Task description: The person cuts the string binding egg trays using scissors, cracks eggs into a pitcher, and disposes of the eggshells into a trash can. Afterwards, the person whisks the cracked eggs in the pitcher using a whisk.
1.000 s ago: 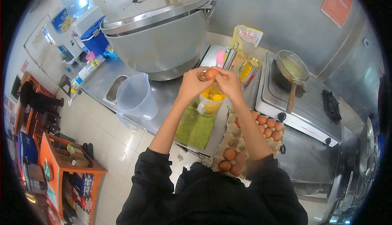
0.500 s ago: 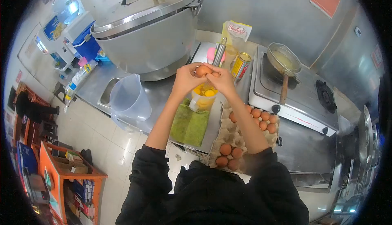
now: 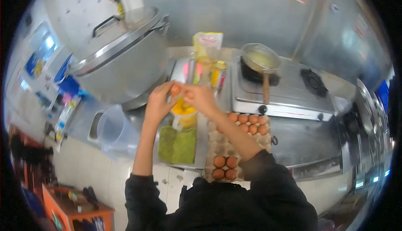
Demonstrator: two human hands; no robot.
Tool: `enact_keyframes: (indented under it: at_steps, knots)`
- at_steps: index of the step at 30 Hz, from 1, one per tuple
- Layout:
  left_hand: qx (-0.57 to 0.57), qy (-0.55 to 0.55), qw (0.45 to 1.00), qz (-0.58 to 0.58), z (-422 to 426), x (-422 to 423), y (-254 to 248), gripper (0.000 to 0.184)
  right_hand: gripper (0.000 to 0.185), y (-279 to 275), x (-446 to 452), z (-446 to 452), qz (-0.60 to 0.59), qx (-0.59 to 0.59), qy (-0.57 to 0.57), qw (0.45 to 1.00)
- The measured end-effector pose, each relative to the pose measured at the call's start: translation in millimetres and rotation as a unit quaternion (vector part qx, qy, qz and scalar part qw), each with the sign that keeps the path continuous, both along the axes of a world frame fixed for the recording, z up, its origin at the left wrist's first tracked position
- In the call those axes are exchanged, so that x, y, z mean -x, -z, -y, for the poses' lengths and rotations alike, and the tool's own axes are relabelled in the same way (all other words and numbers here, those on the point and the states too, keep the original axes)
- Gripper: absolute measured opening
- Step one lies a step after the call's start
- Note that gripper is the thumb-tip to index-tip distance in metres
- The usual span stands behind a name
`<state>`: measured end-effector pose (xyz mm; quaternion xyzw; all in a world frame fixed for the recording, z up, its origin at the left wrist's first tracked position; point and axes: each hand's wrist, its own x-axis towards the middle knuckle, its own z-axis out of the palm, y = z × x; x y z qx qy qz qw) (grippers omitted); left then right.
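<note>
Over a clear jug [image 3: 190, 121] with several yellow yolks in it, my two hands are raised close together. My left hand [image 3: 158, 101] pinches a brown eggshell piece [image 3: 175, 90] between thumb and fingers. A second brown eggshell piece [image 3: 189, 94] is in the fingers of my right hand [image 3: 202, 100]; blur hides its exact shape. In front of the jug lies a folded green cloth [image 3: 177, 145]. Under my right forearm, a cardboard egg tray [image 3: 217, 147] holds several brown eggs [image 3: 253, 118], with bare cups between two groups.
A large lidded metal pot [image 3: 121, 63] stands at the left, with a clear plastic pitcher [image 3: 115, 126] before it. Behind the jug are a can [image 3: 218, 73] and a yellow-white pouch [image 3: 208, 46]. At right, a gas stove [image 3: 284, 99] carries a pan with a wooden handle [image 3: 266, 88].
My view has turned, so the counter things appear farther left. The brown shell pieces, close together between my fingers before, are now a little apart, one in each hand.
</note>
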<state>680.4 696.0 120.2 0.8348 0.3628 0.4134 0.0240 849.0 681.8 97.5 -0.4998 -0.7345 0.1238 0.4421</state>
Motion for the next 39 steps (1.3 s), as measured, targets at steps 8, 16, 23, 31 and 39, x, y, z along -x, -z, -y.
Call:
enact_keyframes:
  at_steps: [8, 16, 23, 31, 39]
  knots:
    - [0.240, 0.086, 0.953, 0.162, 5.7, -13.1, 20.0, 0.039, 0.044, 4.0, -3.0, 23.7, -0.149, 0.065, 0.011, 0.987]
    - [0.144, 0.154, 0.970, 0.122, 74.1, -84.5, 5.1, 0.040, 0.044, 30.2, -69.9, 91.3, -0.310, 0.091, 0.045, 0.945]
    - [0.193, 0.288, 0.933, 0.094, 106.7, -148.1, 41.2, 0.045, 0.045, 47.7, -128.8, 186.9, -0.427, 0.169, 0.117, 0.881]
    - [0.299, 0.337, 0.892, -0.023, 129.7, -171.5, 39.4, 0.046, 0.052, 125.3, -169.2, 206.4, -0.522, 0.091, 0.161, 0.833]
    - [0.362, 0.371, 0.855, 0.024, 96.0, -162.1, 94.2, 0.042, 0.044, 84.4, -169.7, 263.8, -0.554, 0.108, 0.179, 0.806]
